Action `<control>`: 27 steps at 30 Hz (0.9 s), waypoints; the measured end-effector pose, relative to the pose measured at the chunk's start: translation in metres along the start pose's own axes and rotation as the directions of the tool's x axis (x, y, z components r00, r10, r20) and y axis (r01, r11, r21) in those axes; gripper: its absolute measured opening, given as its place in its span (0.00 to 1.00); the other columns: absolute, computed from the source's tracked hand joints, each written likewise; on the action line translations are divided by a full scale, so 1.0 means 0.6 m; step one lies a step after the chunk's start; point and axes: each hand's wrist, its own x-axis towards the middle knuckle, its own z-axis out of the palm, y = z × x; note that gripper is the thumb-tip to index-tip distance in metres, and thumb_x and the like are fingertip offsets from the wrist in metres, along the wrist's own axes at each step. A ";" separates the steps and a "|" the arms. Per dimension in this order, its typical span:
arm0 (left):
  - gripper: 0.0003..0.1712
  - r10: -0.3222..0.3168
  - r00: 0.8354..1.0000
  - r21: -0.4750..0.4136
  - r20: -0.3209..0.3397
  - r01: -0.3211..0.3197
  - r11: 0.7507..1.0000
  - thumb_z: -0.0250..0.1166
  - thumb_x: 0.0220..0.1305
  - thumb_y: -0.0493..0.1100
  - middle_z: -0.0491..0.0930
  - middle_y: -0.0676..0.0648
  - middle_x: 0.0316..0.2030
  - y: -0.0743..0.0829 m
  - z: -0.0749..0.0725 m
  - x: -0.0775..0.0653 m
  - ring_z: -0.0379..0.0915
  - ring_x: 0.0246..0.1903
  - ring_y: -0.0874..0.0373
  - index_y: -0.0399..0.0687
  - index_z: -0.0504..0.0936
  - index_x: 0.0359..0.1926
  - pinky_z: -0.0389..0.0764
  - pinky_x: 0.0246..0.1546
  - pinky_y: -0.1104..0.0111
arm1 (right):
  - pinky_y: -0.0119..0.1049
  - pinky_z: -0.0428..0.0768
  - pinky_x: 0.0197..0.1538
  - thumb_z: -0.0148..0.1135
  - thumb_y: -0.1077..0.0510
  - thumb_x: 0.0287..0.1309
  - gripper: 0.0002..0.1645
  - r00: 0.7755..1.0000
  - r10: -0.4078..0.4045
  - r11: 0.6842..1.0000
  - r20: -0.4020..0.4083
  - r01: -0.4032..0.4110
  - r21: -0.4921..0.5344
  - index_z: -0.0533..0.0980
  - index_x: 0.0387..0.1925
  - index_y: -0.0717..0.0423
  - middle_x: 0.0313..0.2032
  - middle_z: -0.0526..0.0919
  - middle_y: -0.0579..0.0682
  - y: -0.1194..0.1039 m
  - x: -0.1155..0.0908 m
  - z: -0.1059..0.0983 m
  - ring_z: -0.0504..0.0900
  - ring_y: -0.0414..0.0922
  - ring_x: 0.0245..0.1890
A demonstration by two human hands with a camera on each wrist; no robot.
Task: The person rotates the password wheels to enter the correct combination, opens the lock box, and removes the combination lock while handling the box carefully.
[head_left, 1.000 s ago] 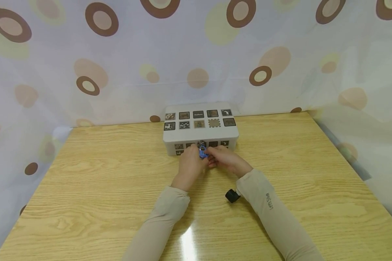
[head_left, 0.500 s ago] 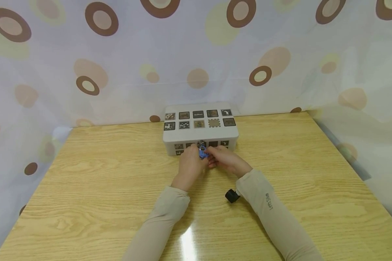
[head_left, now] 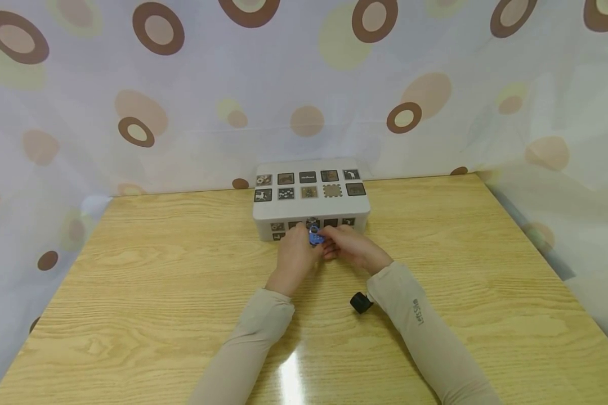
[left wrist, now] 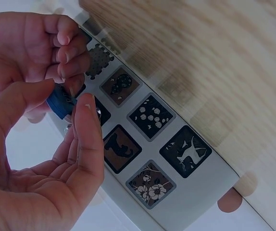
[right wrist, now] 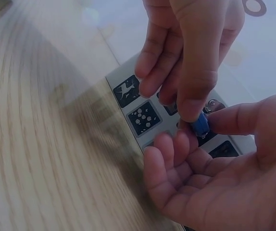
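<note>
A small blue padlock (head_left: 316,237) is at the metal latch on the front of a white box (head_left: 311,208) decorated with dark picture squares. My left hand (head_left: 295,253) pinches the padlock (left wrist: 60,102) with thumb and index finger from the left. From the other side my right hand (head_left: 352,247) also grips it. Seen from the right wrist, the right thumb and the left thumb both press on the padlock (right wrist: 201,125), while the other right fingers (right wrist: 169,163) curl beneath it. Fingers cover part of its body. The box lid is down.
The box stands at the back of a wood-grain table (head_left: 157,281), close to a white curtain (head_left: 192,101) with brown and yellow spots. A black object (head_left: 360,303) is by the right sleeve cuff (head_left: 395,287).
Both hands and the box stay where they were. The padlock has tipped slightly between the fingers, and more of its blue face shows.
</note>
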 end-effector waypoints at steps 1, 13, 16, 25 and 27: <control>0.21 0.000 1.000 -0.001 -0.001 0.000 1.000 0.70 0.56 0.42 0.80 0.36 0.33 0.000 0.000 0.000 0.80 0.35 0.43 0.28 0.75 0.40 0.81 0.33 0.57 | 0.29 0.79 0.31 0.46 0.59 0.66 0.14 1.000 0.001 1.000 0.000 -0.001 0.003 0.74 0.32 0.63 0.23 0.76 0.48 0.000 0.000 -0.001 0.76 0.39 0.24; 0.21 -0.035 0.999 -0.020 0.022 0.036 0.999 0.71 0.55 0.41 0.80 0.36 0.34 0.003 -0.002 0.001 0.80 0.36 0.43 0.29 0.74 0.41 0.81 0.34 0.57 | 0.29 0.79 0.31 0.48 0.60 0.65 0.13 1.000 0.025 0.999 -0.001 -0.025 0.030 0.73 0.27 0.62 0.23 0.76 0.48 -0.002 0.003 -0.009 0.76 0.39 0.23; 0.21 -0.042 0.999 -0.025 0.030 0.043 0.999 0.71 0.55 0.41 0.80 0.36 0.34 0.003 -0.001 0.002 0.80 0.35 0.44 0.29 0.74 0.41 0.81 0.33 0.58 | 0.29 0.79 0.31 0.48 0.60 0.64 0.13 1.000 0.020 1.000 0.011 -0.020 0.020 0.74 0.27 0.63 0.23 0.77 0.48 -0.002 0.004 -0.013 0.77 0.39 0.22; 0.21 -0.056 0.997 -0.035 0.044 0.058 0.998 0.71 0.56 0.41 0.80 0.36 0.33 0.004 -0.001 0.002 0.81 0.35 0.43 0.29 0.74 0.41 0.81 0.31 0.58 | 0.29 0.80 0.32 0.49 0.60 0.63 0.12 0.998 0.003 1.000 0.061 -0.002 -0.015 0.73 0.27 0.64 0.24 0.76 0.49 -0.001 0.003 -0.019 0.78 0.39 0.23; 0.21 -0.055 0.998 -0.037 0.041 0.056 0.998 0.71 0.55 0.41 0.80 0.36 0.33 0.003 0.000 0.002 0.81 0.34 0.43 0.29 0.74 0.41 0.81 0.31 0.58 | 0.30 0.80 0.32 0.49 0.60 0.63 0.12 0.998 -0.004 1.000 0.062 0.005 -0.019 0.73 0.27 0.64 0.24 0.76 0.49 0.000 0.003 -0.019 0.78 0.39 0.23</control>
